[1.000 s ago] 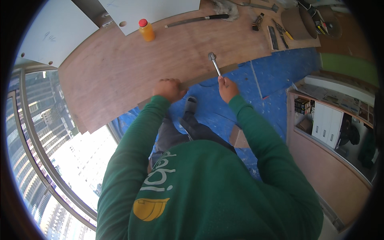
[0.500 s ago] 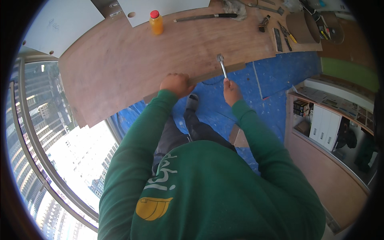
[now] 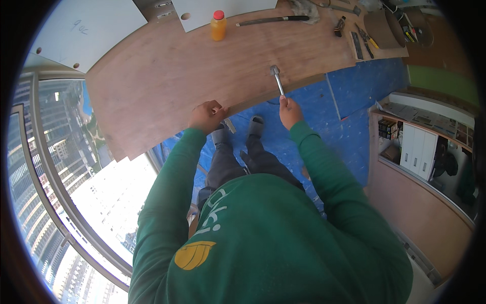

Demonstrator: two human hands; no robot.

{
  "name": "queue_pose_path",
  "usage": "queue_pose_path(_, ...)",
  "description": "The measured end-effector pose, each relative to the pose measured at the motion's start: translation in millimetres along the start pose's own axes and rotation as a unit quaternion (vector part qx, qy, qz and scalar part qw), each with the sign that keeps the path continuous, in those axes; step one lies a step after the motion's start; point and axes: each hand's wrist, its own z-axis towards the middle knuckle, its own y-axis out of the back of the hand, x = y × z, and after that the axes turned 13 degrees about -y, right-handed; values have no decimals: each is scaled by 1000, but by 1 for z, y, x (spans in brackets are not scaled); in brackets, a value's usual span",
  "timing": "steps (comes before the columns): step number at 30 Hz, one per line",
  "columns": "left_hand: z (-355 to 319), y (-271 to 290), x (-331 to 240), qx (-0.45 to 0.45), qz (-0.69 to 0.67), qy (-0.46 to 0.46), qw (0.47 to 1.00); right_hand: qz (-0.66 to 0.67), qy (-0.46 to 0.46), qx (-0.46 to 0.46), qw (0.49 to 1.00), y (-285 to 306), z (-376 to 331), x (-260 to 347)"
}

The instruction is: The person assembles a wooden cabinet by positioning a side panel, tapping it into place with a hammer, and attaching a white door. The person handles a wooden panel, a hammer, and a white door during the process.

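Right hand [image 3: 289, 110] grips a hammer [image 3: 277, 81] low on the handle, fingers wrapped shut around the shaft end; metal head points toward 12 o'clock and sits over the near edge of the plywood worktop [image 3: 162, 86]. Low grip likely gives more swing; whether the head touches the wood, can't tell. Right forearm in a green sleeve comes up from 6 o'clock, wrist straight, elbow bent out to 4 o'clock.

Left hand [image 3: 206, 115] sits at the worktop's near edge, at 9 o'clock from the hammer, fingers curled over the edge, pressing or steadying it. Something small and pale [image 3: 229, 125] sticks out just beside the knuckles at 4 o'clock; too small to tell what, or whether it is pinched. Left arm reaches up from 7 o'clock, elbow out wide, so the hand seems to brace the board while the other hand works.

Worktop is a large curved brown sheet. At its far side, 12 o'clock: an orange bottle [image 3: 218, 25] with a red cap standing upright, a long dark-handled tool [image 3: 273, 20] lying flat, white panels [image 3: 91, 30] with drilled holes. Far corner at 1 o'clock holds small hand tools [image 3: 362, 38], well apart from both hands. Blue floor sheet [image 3: 354, 101] below the edge; person's feet in grey slippers [image 3: 255, 121] between the arms. Window [image 3: 76, 192] at 8 o'clock.
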Motion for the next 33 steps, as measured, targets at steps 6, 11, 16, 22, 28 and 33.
queue_pose_path(6, -28, -10, 2, -60, -54, 67, 994, 22, 12, 2, 1000, -27, -41, 28)
queue_pose_path(11, -34, -10, 0, -115, -32, 27, 992, 9, 47, 47, 998, -70, -84, 47)
queue_pose_path(16, -35, 1, -14, -103, -11, 46, 994, 8, 86, 53, 995, -82, -90, 49)
queue_pose_path(22, -36, -13, -7, -106, 14, 23, 994, -8, 129, 105, 986, -67, -98, 52)
queue_pose_path(28, -30, -17, -11, -132, 66, -53, 988, 157, 40, 190, 968, -19, -61, 29)
queue_pose_path(33, -21, -16, -22, -91, 128, -155, 975, 220, 51, 13, 974, 101, -20, -18)
